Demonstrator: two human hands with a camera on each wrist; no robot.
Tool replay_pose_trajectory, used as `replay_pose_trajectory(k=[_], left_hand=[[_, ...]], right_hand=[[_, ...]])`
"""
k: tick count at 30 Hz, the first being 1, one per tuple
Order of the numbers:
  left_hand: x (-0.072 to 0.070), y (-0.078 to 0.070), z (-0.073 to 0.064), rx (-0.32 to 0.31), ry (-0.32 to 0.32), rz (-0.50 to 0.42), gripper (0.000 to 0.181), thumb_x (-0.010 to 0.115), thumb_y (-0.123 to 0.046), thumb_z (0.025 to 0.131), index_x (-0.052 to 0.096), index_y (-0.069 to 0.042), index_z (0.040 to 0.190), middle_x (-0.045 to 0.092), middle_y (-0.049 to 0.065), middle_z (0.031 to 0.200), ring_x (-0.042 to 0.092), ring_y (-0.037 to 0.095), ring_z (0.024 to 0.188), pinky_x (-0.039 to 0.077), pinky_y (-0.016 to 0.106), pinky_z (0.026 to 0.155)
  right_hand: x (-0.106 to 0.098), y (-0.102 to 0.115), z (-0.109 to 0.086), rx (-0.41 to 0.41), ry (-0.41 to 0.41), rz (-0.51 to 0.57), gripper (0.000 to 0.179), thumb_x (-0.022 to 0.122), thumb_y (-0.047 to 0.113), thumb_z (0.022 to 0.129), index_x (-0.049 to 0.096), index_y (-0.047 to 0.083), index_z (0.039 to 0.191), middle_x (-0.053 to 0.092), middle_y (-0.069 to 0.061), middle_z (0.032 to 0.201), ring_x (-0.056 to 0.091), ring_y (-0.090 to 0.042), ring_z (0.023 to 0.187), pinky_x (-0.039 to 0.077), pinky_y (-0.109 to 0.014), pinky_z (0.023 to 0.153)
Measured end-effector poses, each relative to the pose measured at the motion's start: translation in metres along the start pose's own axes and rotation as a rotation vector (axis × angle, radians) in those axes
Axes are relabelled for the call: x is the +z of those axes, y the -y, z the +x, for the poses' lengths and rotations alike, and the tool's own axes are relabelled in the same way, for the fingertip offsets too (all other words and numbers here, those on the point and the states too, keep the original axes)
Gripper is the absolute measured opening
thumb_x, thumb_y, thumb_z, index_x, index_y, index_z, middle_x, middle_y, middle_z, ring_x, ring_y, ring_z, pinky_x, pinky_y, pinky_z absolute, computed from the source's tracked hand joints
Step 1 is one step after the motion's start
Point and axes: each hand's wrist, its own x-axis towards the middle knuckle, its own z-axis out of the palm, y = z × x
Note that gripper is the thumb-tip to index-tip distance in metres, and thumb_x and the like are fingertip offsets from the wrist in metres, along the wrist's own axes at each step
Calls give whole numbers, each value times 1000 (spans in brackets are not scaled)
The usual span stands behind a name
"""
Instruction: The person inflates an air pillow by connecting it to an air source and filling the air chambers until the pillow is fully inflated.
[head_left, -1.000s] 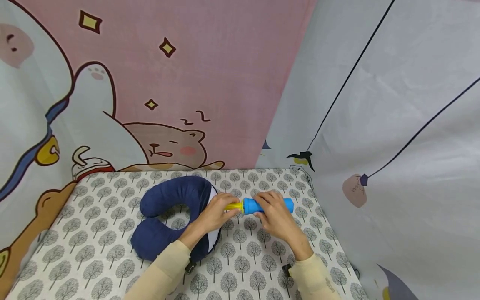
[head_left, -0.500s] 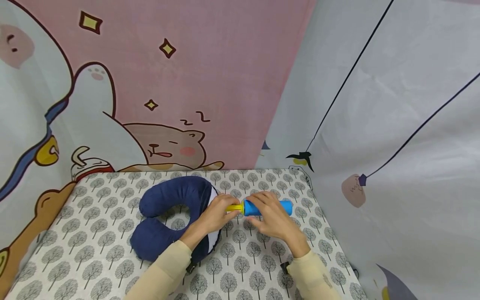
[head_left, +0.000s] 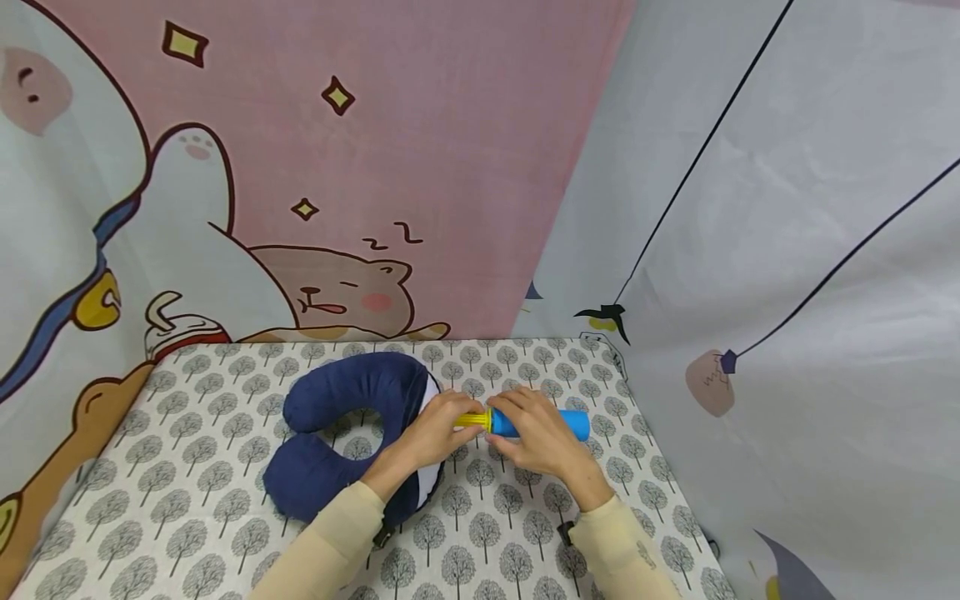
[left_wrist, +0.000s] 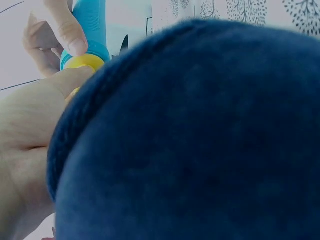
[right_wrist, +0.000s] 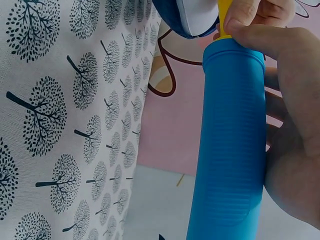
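Observation:
A blue plastic tube with a ridged side lies level above the cloth, and a ribbed yellow stem sticks out of its left end. My left hand pinches the yellow stem between thumb and fingers. At the tube's yellow end, my right hand grips the blue body with thumb and curled fingers. The right wrist view shows the long blue tube with its wider rim against the yellow part. In the left wrist view the navy neck pillow hides most of the left fingers.
The U-shaped navy and white neck pillow lies under my left forearm on a tree-print cloth. A pink cartoon curtain stands behind, and a grey-white curtain closes off the right side.
My right hand has loosened, slid left along the blue tube, and grips it again near the yellow end. The tube's right end has dipped slightly. My left hand keeps its hold.

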Motion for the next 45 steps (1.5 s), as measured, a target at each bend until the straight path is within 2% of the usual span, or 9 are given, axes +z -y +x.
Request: replay_pose_trajectory(k=[9, 13, 16, 24, 25, 30, 32, 37, 45], left_hand=[[2, 4, -1, 32, -7, -22, 16, 83, -10, 103, 83, -4, 118, 81, 9, 107, 72, 24, 97, 62, 39, 89], [9, 17, -2, 102, -32, -26, 15, 82, -12, 104, 82, -4, 117, 80, 8, 105, 70, 19, 93, 60, 34, 83], [10, 18, -2, 118, -35, -22, 16, 82, -13, 104, 82, -4, 117, 81, 7, 104, 70, 18, 92, 60, 33, 82], [-1, 4, -2, 17, 24, -6, 23, 84, -12, 102, 81, -2, 123, 82, 12, 112, 75, 28, 101, 65, 43, 90], [2, 10, -3, 22, 23, 3, 25, 82, -17, 105, 80, -3, 126, 82, 12, 115, 76, 28, 104, 65, 44, 91], [-9, 5, -5, -12, 15, 21, 44, 82, -19, 105, 73, -2, 144, 79, 16, 136, 75, 36, 125, 64, 53, 104], [-18, -4, -6, -47, 23, 32, 51, 84, -17, 103, 69, -4, 150, 76, 16, 142, 74, 36, 131, 62, 54, 108], [-28, -1, -15, -74, 4, 28, 54, 85, -19, 104, 67, -6, 153, 72, 17, 147, 73, 36, 132, 63, 53, 108], [-45, 12, -35, -113, -57, 81, 56, 86, -19, 102, 67, -4, 152, 69, 18, 148, 72, 36, 131, 62, 53, 107]], right_hand=[[4, 0, 1, -14, -6, 15, 52, 89, 32, 95, 76, 5, 138, 80, -10, 125, 77, -21, 99, 67, -41, 88], [5, -2, 1, -13, -3, 38, 49, 88, 31, 95, 76, 7, 136, 80, -7, 122, 74, -17, 95, 66, -38, 85], [7, -3, 1, -18, 1, 59, 46, 87, 31, 96, 76, 8, 135, 80, -5, 120, 72, -14, 93, 65, -35, 83], [10, -4, 0, -28, -1, 106, 42, 85, 30, 100, 76, 9, 134, 80, -6, 120, 71, -13, 92, 64, -34, 83], [11, -4, 0, -26, 1, 107, 42, 85, 31, 100, 76, 9, 134, 80, -6, 121, 72, -14, 92, 64, -34, 83], [13, -6, 0, -16, 0, 103, 43, 85, 32, 100, 76, 7, 134, 81, -8, 124, 74, -15, 95, 65, -34, 83], [13, -7, 0, -14, 2, 103, 43, 85, 32, 99, 76, 6, 133, 81, -8, 123, 72, -14, 92, 64, -32, 81], [13, -7, 1, -18, 3, 104, 43, 86, 32, 98, 76, 8, 132, 80, -6, 117, 65, -9, 85, 60, -25, 76], [13, -6, 0, 0, 5, 112, 43, 87, 32, 97, 77, 9, 132, 80, -6, 118, 61, -8, 82, 56, -23, 73]])
